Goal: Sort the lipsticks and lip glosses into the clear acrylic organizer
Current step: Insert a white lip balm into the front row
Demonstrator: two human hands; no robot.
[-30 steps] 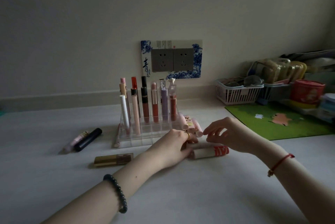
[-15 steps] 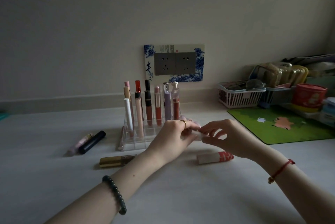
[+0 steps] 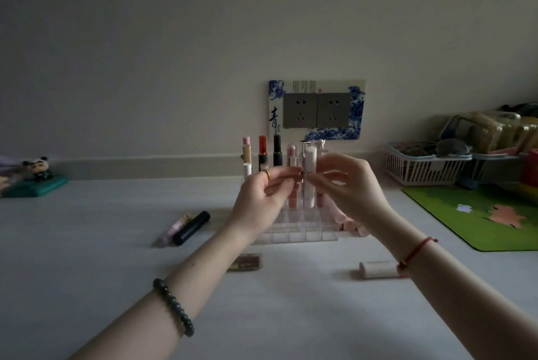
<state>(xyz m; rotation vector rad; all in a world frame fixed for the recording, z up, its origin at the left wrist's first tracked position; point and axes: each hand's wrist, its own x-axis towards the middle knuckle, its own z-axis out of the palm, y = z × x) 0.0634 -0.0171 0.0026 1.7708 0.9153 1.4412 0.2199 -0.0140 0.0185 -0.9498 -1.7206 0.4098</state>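
Note:
A pale white-pink lipstick tube (image 3: 309,179) stands upright in the air in front of the clear acrylic organizer (image 3: 294,233). My left hand (image 3: 262,199) and my right hand (image 3: 346,187) both pinch it near its middle. Several lipsticks and glosses stand in the organizer's back rows, partly hidden by my hands. Loose on the table lie a pink tube (image 3: 174,228) beside a black tube (image 3: 192,227), a gold lipstick (image 3: 246,262), a white tube (image 3: 377,268) and pink tubes (image 3: 349,224) right of the organizer.
A wall socket panel (image 3: 317,110) is behind the organizer. White baskets (image 3: 422,167) with clutter and a green mat (image 3: 477,214) fill the right side. A panda figure on a teal stand (image 3: 36,177) sits far left.
Both hands have risen from the table with the pale tube, which now stands upright in front of the organizer. The camera has tilted and moved closer.

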